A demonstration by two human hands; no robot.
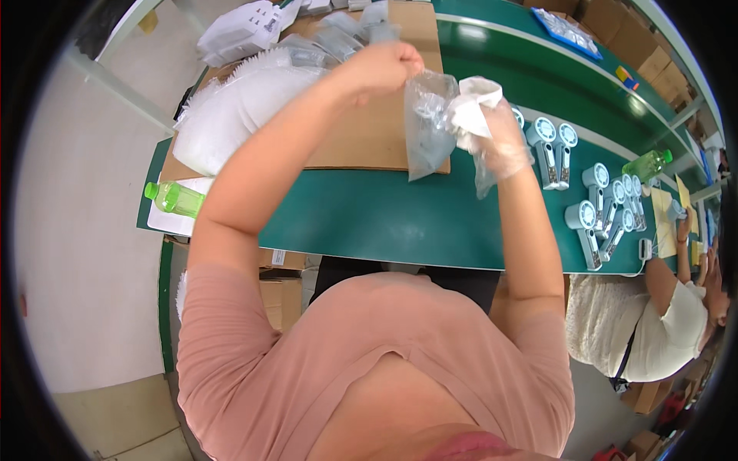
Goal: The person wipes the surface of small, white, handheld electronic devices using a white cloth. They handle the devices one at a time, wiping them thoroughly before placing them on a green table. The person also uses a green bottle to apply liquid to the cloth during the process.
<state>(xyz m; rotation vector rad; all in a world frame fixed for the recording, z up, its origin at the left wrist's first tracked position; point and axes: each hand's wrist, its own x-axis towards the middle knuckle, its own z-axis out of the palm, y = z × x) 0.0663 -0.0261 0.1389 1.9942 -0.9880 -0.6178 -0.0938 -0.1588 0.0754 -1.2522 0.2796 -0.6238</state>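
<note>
A clear bag [425,150] was held up by its top corner

The clear bag hung in front of the person, across the right-hand edge of a brown cardboard sheet [361,142]. The left hand [400,67] pinched it at the upper corner, with the fingertips closed on the film. The right hand [503,138] was just beside the bag's other side, with crumpled white material [477,107] about its fingers and loose clear film [484,177] around it. That covering hid the fingertips, so one could not tell whether they gripped or merely rested.

Film this thin probably called for a light, steady pinch near the rim, the two sides drawn gently apart rather than tugged, since a hard pull could stretch or tear it. Keeping the white material clear of the bag's edge would likely have stopped it from snagging, and a level hold would have kept the rim from folding shut.

Farther out, white padded sheets [238,115] and more clear bags [342,38] lay on the left side of the green tabletop [346,211]. Pale blue handheld devices [588,230] with round heads lay to the right, where loose film, if swung wide, might have brushed the nearest. Beyond them was a co-worker [638,323] in a light top.
</note>
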